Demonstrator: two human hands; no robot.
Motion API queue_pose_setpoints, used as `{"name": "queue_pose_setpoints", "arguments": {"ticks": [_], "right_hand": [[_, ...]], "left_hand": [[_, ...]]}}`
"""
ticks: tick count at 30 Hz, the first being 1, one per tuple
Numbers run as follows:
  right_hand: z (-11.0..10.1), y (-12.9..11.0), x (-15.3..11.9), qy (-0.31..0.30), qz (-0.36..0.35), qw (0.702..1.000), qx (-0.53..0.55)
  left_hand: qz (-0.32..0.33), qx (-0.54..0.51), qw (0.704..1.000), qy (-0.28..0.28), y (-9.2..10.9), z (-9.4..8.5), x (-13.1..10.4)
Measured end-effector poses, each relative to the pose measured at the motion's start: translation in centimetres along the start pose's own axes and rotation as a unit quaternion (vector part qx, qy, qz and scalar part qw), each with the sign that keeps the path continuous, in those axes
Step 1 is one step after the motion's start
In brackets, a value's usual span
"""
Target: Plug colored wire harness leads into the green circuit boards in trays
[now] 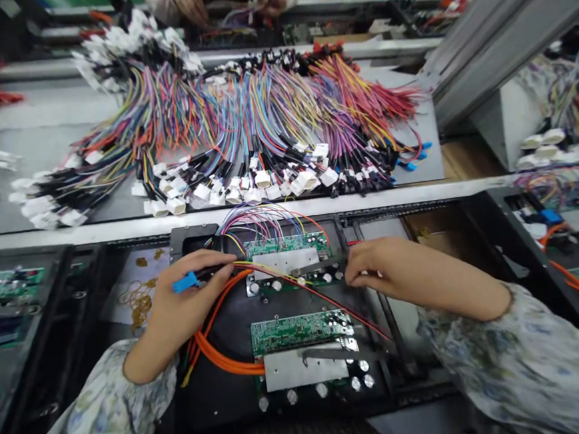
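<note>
My left hand [181,312] is closed on a wire harness with a blue connector [186,282] at its end. Loose red, yellow and black wires [320,296] run from its fingertips rightward over the upper circuit board [256,248]. My right hand [388,266] is closed at that board's right end, beside a dark clamp arm [318,263]. A bit of red shows at its fingertips, but what they hold is hidden. Both boards lie in a black fixture [224,409]. Thick orange wires [225,359] lead to the lower board [299,333], and many thin coloured wires [264,212] arch behind the upper one.
Bundles of coloured wire harnesses [251,113] cover the shelf [411,174] behind the fixture. A metal post [495,33] slants at the upper right. Other fixtures with boards [9,286] flank mine. Rubber bands [138,302] lie at left. Another person's hands [272,1] work across the bench.
</note>
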State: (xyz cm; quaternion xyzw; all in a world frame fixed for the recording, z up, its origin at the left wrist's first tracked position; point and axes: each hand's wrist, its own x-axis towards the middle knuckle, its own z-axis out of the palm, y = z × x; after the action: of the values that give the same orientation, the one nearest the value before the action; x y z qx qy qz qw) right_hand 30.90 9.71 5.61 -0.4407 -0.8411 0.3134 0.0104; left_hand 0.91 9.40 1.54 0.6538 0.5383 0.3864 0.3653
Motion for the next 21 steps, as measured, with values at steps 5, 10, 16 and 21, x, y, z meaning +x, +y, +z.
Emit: {"name": "queue_pose_setpoints", "arguments": {"ticks": [5,10,16,21], "right_hand": [[0.7,-2.1,3.6,0.104,0.029,0.993,0.055],[3.1,-4.2,8.4,0.004,0.013,0.997,0.076],[0.9,-2.4,8.8,-0.050,-0.014,0.997,0.051],[0.5,-3.0,9.8,-0.013,-0.031,0.995,0.096]], "left_hand": [[0.007,-0.011,1.000,-0.017,-0.4,-0.3,0.2],[0.013,-0.013,0.999,-0.035,-0.9,-0.5,0.4],[0.044,0.031,0.999,-0.005,-1.9,-0.4,0.9],[0.068,0.163,0.983,0.038,-2.4,-0.3,0.8]]}}
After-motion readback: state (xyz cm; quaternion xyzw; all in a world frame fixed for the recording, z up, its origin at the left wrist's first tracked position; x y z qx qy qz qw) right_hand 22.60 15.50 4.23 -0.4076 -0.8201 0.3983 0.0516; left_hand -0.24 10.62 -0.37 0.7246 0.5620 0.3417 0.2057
